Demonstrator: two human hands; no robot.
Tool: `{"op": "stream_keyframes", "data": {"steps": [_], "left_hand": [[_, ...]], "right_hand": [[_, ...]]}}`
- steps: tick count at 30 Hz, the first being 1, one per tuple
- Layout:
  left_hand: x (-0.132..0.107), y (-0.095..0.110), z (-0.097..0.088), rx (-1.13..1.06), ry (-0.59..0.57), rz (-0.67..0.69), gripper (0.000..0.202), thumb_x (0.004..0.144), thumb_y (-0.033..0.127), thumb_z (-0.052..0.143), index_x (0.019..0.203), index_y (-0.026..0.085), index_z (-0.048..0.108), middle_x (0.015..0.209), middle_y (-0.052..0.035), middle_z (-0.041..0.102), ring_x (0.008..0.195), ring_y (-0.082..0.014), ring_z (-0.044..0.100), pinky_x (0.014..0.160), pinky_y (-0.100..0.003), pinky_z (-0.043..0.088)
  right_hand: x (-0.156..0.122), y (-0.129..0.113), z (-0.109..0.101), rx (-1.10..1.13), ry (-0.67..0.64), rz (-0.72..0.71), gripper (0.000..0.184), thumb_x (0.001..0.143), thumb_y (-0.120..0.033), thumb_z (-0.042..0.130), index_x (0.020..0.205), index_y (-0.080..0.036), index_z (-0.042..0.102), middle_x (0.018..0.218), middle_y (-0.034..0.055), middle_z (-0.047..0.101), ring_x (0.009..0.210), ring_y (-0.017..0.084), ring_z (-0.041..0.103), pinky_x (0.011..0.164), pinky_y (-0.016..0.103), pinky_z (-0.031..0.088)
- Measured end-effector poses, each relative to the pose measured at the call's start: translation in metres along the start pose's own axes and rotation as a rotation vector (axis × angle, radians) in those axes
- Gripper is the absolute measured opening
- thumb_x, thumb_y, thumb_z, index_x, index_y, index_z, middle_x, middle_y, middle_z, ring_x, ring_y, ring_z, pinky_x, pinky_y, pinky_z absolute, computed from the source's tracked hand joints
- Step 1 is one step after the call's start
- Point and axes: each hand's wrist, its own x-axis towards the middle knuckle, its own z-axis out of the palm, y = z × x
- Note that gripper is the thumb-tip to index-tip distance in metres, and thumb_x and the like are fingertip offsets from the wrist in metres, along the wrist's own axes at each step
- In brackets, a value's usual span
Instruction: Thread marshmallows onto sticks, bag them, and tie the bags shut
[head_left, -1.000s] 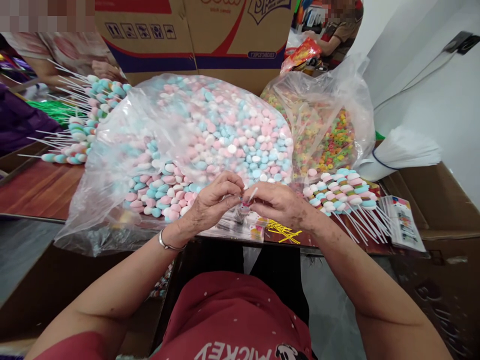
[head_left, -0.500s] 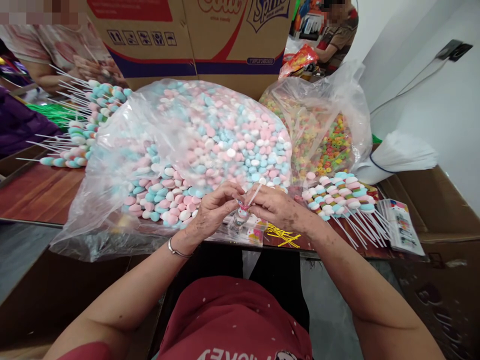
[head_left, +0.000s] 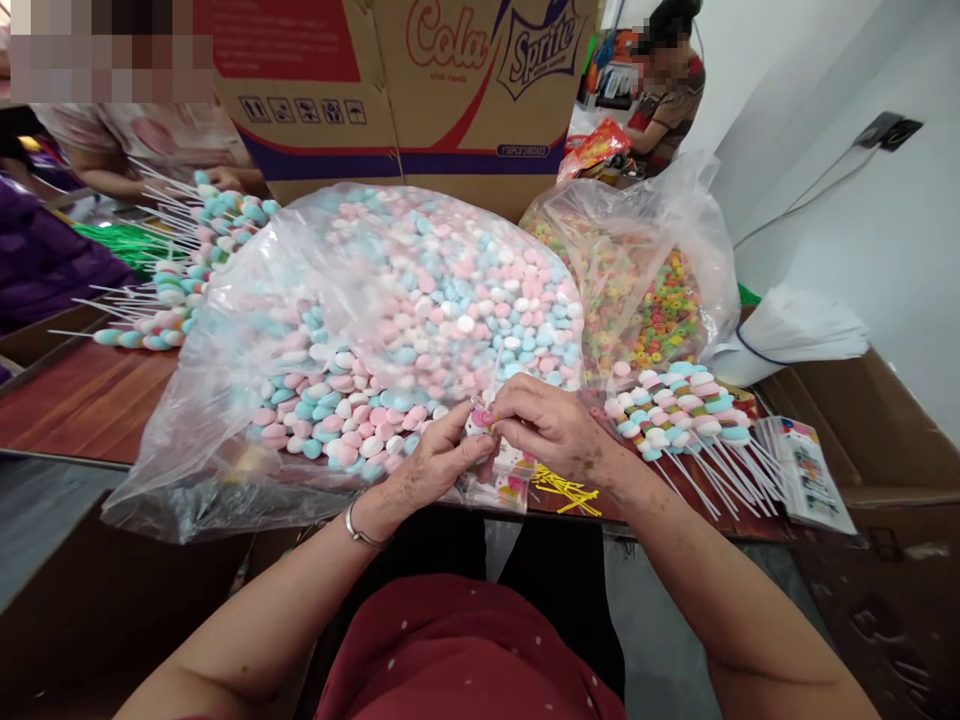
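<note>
My left hand (head_left: 444,452) is closed, with thumb and fingers pinching a small clear candy bag (head_left: 480,418) with a pink print. My right hand (head_left: 546,420) meets it from the other side, its thumb and forefinger pinched at the gathered top of the bag. A speck of yellow shows between those fingertips, too small to name surely. A thin white stick (head_left: 500,362) rises above the fingers. The bag's lower part is mostly hidden by my left hand. Yellow twist ties (head_left: 564,490) lie on the table beside my right wrist, near flat printed bags (head_left: 514,490).
A big open plastic bag of pink, blue and white marshmallows (head_left: 367,415) spreads before my hands. Behind right sits a bag of ring candies (head_left: 660,310). Marshmallow skewers lie right (head_left: 679,405) and far left (head_left: 232,215). A cardboard box (head_left: 405,110) stands behind; two people work beyond.
My left hand has drawn in closer around the bag, covering more of it. My right fingers have pinched tighter at its top. The camera view has tilted slightly up.
</note>
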Motion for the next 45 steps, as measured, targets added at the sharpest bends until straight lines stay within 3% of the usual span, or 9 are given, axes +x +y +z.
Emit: {"op": "stream_keyframes", "data": {"steps": [4,7,14,19,23,29,38,42,45], "left_hand": [[0.002,-0.003,-0.001,-0.068,-0.019,0.008,0.021,0.087,0.037,0.065,0.088,0.017,0.059,0.066,0.0021,0.060,0.056,-0.0093,0.055,0.054,-0.022,0.043],[0.003,-0.004,-0.002,-0.100,-0.029,-0.042,0.020,0.085,0.035,0.066,0.087,0.016,0.062,0.069,0.0001,0.062,0.060,-0.0113,0.058,0.056,-0.024,0.045],[0.009,0.004,0.003,-0.112,-0.035,-0.075,0.030,0.086,0.045,0.063,0.082,0.016,0.063,0.069,-0.0008,0.062,0.052,-0.0118,0.056,0.048,-0.026,0.044],[0.012,0.002,0.003,0.007,0.065,-0.112,0.038,0.084,0.052,0.063,0.077,0.015,0.066,0.070,-0.0037,0.066,0.067,-0.0166,0.063,0.058,-0.027,0.049],[0.012,-0.003,0.005,-0.042,0.161,-0.113,0.040,0.082,0.054,0.065,0.072,0.016,0.066,0.063,-0.0026,0.065,0.064,-0.0168,0.064,0.053,-0.026,0.047],[0.017,0.000,0.011,-0.104,0.166,-0.154,0.040,0.077,0.054,0.070,0.075,0.015,0.069,0.072,-0.0046,0.069,0.064,-0.0162,0.065,0.050,-0.023,0.048],[0.026,0.015,0.021,-0.213,0.203,-0.219,0.045,0.070,0.057,0.075,0.065,0.013,0.062,0.052,-0.0008,0.061,0.044,-0.0128,0.058,0.040,-0.021,0.040],[0.028,0.021,0.023,-0.223,0.180,-0.258,0.048,0.071,0.060,0.071,0.069,0.014,0.059,0.054,-0.0006,0.061,0.044,-0.0136,0.059,0.040,-0.022,0.043],[0.028,0.018,0.022,-0.176,0.202,-0.247,0.047,0.078,0.062,0.063,0.071,0.016,0.055,0.054,0.0015,0.058,0.041,-0.0119,0.055,0.038,-0.022,0.041]], "right_hand": [[0.002,-0.005,-0.002,0.080,0.116,0.171,0.009,0.092,-0.021,0.047,0.099,-0.019,0.053,0.086,0.0004,0.057,0.070,0.011,0.053,0.063,0.025,0.044],[0.010,-0.010,-0.009,0.159,0.191,0.292,0.036,0.090,-0.026,0.051,0.124,-0.019,0.041,0.094,0.0007,0.056,0.063,0.008,0.050,0.057,0.022,0.040],[0.031,-0.016,-0.023,0.059,0.091,0.335,0.010,0.090,-0.021,0.048,0.090,-0.017,0.057,0.070,-0.0034,0.052,0.067,0.010,0.052,0.063,0.024,0.039],[0.027,-0.014,-0.020,0.195,0.073,0.388,0.006,0.088,-0.019,0.051,0.085,-0.018,0.055,0.062,-0.0055,0.055,0.055,0.008,0.053,0.053,0.019,0.038],[0.022,-0.011,-0.016,0.314,0.094,0.398,0.006,0.086,-0.014,0.053,0.081,-0.017,0.054,0.057,-0.0066,0.055,0.048,0.006,0.052,0.045,0.016,0.037],[0.021,-0.010,-0.018,0.362,0.093,0.438,0.008,0.085,-0.012,0.055,0.079,-0.017,0.053,0.056,-0.0074,0.054,0.044,0.005,0.049,0.041,0.016,0.033],[0.020,-0.007,-0.017,0.445,0.084,0.469,0.005,0.085,-0.017,0.056,0.081,-0.018,0.056,0.065,-0.0052,0.056,0.052,0.006,0.052,0.046,0.017,0.037],[0.006,-0.001,-0.016,0.417,0.274,0.498,0.029,0.086,-0.042,0.061,0.103,-0.018,0.058,0.093,0.0016,0.061,0.073,0.011,0.058,0.059,0.022,0.045],[-0.008,0.000,-0.006,0.401,0.201,0.613,0.044,0.075,-0.044,0.072,0.107,-0.018,0.056,0.087,0.0011,0.061,0.073,0.013,0.057,0.062,0.026,0.047]]}}
